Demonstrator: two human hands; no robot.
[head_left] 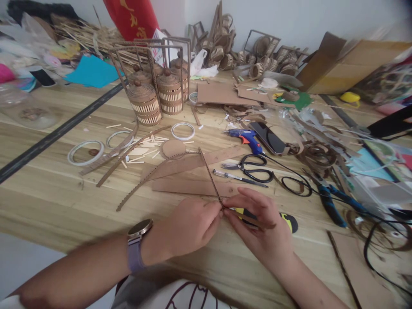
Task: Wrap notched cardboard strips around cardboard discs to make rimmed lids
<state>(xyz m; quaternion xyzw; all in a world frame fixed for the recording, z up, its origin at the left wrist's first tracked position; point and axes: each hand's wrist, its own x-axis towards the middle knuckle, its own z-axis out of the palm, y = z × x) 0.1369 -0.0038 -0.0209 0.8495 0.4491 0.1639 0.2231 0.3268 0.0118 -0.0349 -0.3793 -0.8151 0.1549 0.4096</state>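
One strip (pixel 210 176) in left hand (pixel 188 229), knife (pixel 289 221) in right hand (pixel 259 229), open table (pixel 48 201)

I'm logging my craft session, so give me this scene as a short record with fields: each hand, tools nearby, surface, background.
Left: left hand, watch on the wrist, pinches the near end of a thin cardboard strip
Right: right hand meets it at the strip and holds a yellow-and-black utility knife
Tools nearby: scissors, pen, blue glue gun
Surface: wooden table
Background: small cardboard baskets
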